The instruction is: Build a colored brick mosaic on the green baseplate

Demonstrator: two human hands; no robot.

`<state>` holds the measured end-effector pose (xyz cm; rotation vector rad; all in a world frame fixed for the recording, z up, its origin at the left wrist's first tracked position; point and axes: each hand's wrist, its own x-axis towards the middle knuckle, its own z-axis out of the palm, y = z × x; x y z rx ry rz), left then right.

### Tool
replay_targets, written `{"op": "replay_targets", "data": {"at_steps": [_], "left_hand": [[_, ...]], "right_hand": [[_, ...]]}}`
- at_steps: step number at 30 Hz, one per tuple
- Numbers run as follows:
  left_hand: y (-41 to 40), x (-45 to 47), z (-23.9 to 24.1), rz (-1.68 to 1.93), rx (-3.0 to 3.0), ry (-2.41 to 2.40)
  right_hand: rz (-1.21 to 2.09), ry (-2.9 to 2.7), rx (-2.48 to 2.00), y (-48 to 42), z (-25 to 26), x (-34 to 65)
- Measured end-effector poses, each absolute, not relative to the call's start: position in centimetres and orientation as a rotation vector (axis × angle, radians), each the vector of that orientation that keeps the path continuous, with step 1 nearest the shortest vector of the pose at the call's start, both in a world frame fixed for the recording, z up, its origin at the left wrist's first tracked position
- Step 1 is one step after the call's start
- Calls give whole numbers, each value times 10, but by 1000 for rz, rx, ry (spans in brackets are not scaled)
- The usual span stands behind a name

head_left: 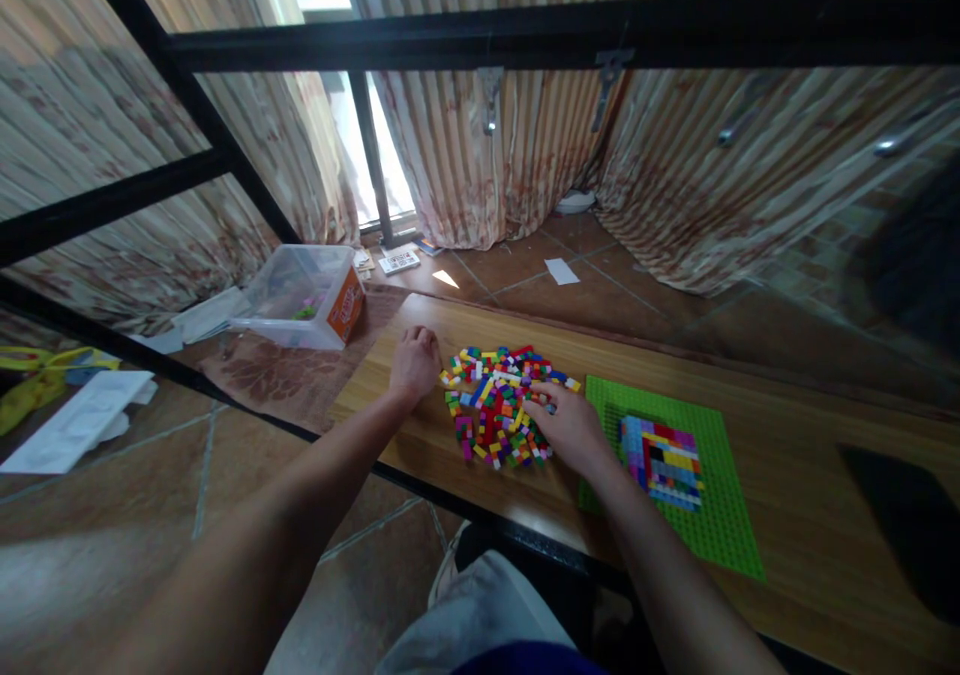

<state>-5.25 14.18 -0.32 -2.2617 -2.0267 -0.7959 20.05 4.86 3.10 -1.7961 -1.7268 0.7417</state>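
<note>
Building bricks (pixel 495 410), small and of many colours, lie in a loose, spread heap on the wooden table (pixel 795 435), between your two hands. Your left hand (pixel 416 360) is at the left side of the heap, low over the tabletop, its fingers bent inward; whether they close on a brick cannot be determined from this view. Your right hand (pixel 566 420) is at the heap's right side, its fingers reaching in over the bricks, bent and partly spread; whether a brick sits between thumb and fingertips cannot be told either.

Just to the right of the heap, a green baseplate (pixel 727 495) lies flat on the table, part of it beneath your right forearm. On it stands a brick build (pixel 667 465), roughly four-sided, showing blue, grey, red, purple, yellow and black pieces. Farther right, a dark flat object (pixel 900 515) rests on the tabletop; its nature is unclear.

Beyond the table's left end, a clear plastic box (pixel 289 332) with an orange label stands on a brown patterned mat (pixel 262 375), a few coloured pieces visible inside. White paper (pixel 561 271) lies on the tiled floor (pixel 487 275) past the table's far edge, before striped curtains (pixel 465 165).
</note>
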Motion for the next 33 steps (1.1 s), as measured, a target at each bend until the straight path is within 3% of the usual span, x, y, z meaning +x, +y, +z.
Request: {"op": "replay_targets", "data": {"at_steps": [5, 13, 25, 33], "left_hand": [[141, -53, -3, -783, -2264, -2028], [142, -52, -4, -791, -2254, -2013], [143, -52, -4, -789, -2244, -2018], [143, -54, -5, -803, -2237, -1992]], "right_hand": [[923, -1498, -1722, 43, 27, 207], [1599, -631, -1303, 28, 36, 215], [1636, -559, -1017, 7, 53, 221], [1643, -652, -1187, -41, 49, 213]]}}
